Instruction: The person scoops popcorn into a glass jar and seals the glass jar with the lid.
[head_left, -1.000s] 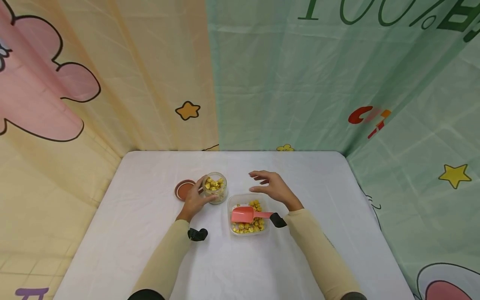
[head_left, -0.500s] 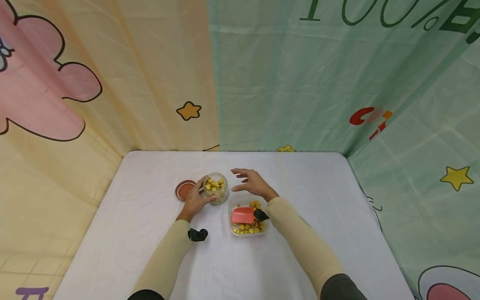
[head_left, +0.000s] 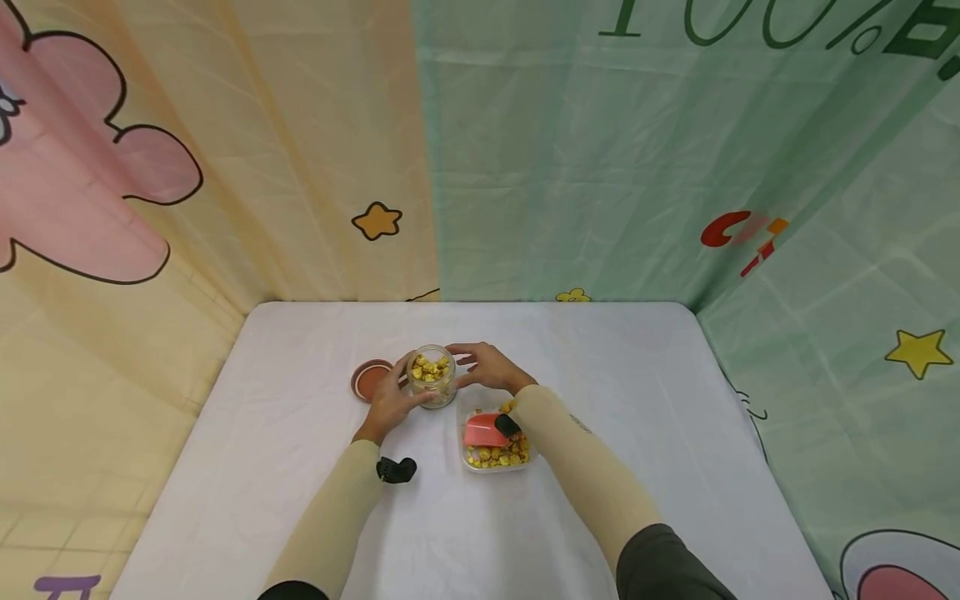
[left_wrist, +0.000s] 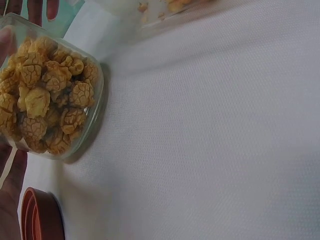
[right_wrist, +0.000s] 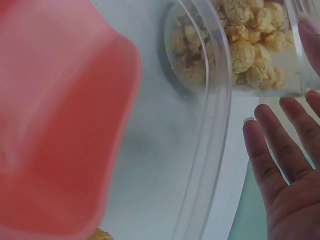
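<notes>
A glass jar (head_left: 441, 398) of caramel popcorn (left_wrist: 50, 95) stands upright and uncovered on the white table. My left hand (head_left: 385, 410) grips it from the left, thumb in front and fingers behind. From the other side my right hand (head_left: 493, 370) has come up against the jar. Its fingers (right_wrist: 270, 165) look fairly straight in the right wrist view, with the thumb by the jar's mouth. Left of the jar lies a reddish-brown lid (head_left: 369, 379), partly behind the left hand.
A clear plastic container (head_left: 495, 469) with more popcorn sits just front right of the jar. Across it rests a pink scoop (head_left: 482, 431), its handle hidden under the right wrist's black camera (head_left: 507, 425). Patterned curtains (head_left: 555, 167) border the table's back and sides.
My right hand has travelled left from above the container's far right side to the jar's right side. The left hand, jar, lid and scoop have stayed in place.
</notes>
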